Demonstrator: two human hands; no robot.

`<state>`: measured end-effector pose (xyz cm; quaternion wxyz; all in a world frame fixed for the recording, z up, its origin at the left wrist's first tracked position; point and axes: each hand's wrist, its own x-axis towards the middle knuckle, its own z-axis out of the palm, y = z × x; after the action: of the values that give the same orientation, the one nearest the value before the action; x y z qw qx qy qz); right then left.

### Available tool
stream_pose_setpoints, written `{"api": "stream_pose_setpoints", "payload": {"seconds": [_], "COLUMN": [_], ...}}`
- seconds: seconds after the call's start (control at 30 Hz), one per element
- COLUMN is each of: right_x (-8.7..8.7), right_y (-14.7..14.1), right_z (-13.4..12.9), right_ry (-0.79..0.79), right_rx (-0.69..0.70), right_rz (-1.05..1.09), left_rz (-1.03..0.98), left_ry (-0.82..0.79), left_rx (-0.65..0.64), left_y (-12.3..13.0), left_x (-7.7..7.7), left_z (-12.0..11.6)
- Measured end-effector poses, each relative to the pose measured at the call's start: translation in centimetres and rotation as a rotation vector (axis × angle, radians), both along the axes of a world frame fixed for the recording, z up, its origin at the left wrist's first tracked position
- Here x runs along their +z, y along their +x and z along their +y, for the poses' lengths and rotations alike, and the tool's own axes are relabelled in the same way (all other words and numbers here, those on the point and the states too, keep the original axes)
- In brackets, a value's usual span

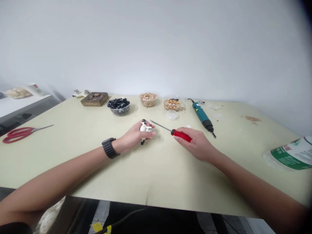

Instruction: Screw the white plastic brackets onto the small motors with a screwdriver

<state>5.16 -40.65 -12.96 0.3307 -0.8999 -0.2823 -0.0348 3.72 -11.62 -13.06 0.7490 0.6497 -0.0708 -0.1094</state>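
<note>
My left hand (133, 136) is closed around a small white plastic part with black ends (143, 130), held upright just above the table. A black watch sits on that wrist. In my right hand (195, 142) is a screwdriver (181, 134) with a red handle and a metal shaft. Its shaft points up and left, the tip close to the white part but apart from it. My fingers hide some of the white part and the rear of the handle.
Behind my hands stand tubs of black pieces (119, 105), pale screws or pegs (148, 99) and brassy small parts (172, 104). A teal electric screwdriver (202, 116) lies to the right, near a green-labelled plastic container (291, 154). Red scissors (21, 134) and a brown box (94, 99) are leftward.
</note>
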Motion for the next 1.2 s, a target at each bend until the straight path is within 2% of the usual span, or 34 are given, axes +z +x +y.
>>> {"api": "stream_pose_setpoints", "payload": {"seconds": [0.07, 0.2, 0.5, 0.77, 0.9, 1.2], "right_x": [0.1, 0.0, -0.2, 0.1, 0.1, 0.1], "right_y": [-0.1, -0.1, 0.2, -0.1, -0.1, -0.2], "right_z": [0.0, 0.0, -0.1, 0.0, 0.0, 0.0], "right_ry": [-0.001, -0.049, -0.025, -0.025, -0.023, 0.007], "right_rx": [0.011, -0.067, -0.127, -0.111, -0.099, -0.045], "right_rz": [0.014, 0.05, 0.074, 0.08, 0.079, 0.088], "left_rz": [0.022, 0.071, 0.113, 0.077, 0.019, 0.018], "left_ry": [0.006, 0.007, -0.128, -0.039, 0.022, 0.039], "left_rx": [0.006, -0.017, -0.051, -0.121, -0.08, -0.05], "left_y": [0.1, 0.0, -0.6, -0.7, -0.6, -0.4], "left_x": [-0.1, -0.2, 1.0, 1.0, 0.7, 1.0], "left_z": [0.1, 0.2, -0.2, 0.0, 0.0, -0.1]}}
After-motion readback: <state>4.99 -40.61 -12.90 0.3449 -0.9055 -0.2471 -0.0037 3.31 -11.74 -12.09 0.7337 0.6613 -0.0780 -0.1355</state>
